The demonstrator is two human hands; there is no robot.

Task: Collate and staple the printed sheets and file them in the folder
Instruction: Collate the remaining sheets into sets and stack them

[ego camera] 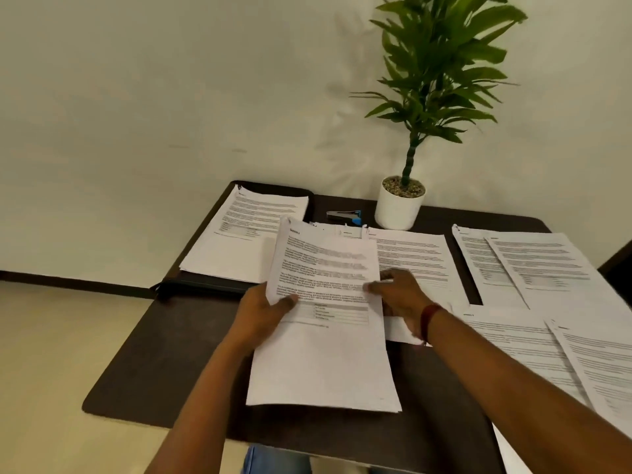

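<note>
Head view: the table point(154, 354) has bare room only at near-left, beside the sheaf point(325, 354). The right half is covered by loose stacks point(526, 265) running out of frame, and the stapler point(343, 217) and plant pot point(398, 208) sit by the far edge. The left hand point(270, 313) grips the sheaf's left edge with its thumb on top and the right hand point(396, 295) pinches its right edge - sheaf held over table centre, bottom edge near the table's near edge. The folder point(205, 285) lies open at the far-left corner, its near corner at the table's left edge - one pile of printed sheets point(246, 234) lies in it.
</note>
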